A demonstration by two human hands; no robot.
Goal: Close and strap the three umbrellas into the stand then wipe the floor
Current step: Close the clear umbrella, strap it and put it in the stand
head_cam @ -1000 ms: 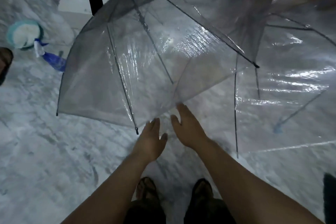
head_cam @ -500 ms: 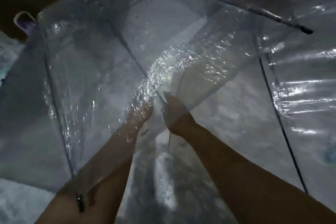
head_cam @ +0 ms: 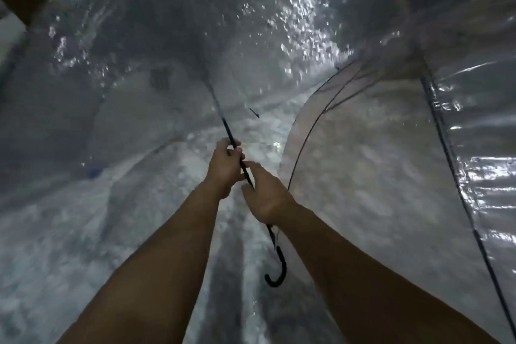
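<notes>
The left hand was curled round the thin black shaft of the open clear umbrella, gripping it at the upper end of the part that showed. The right hand sat just below the left on the same shaft, its fingers wrapped round it and its thumb side touching the left hand. Below the right hand the shaft ran down to a black hooked handle, which hung free between the two forearms.

The umbrella's canopy spread over the upper and left part of the view, wet with bright drops, its inside facing the camera. A second open clear umbrella lay to the right, its canopy near the right forearm and its dark ribs curving up toward the first canopy. Whether the two canopies touched could not be told.

The pale marble floor showed below and between the arms, blurred through the plastic further off. A white box showed at the left edge.
</notes>
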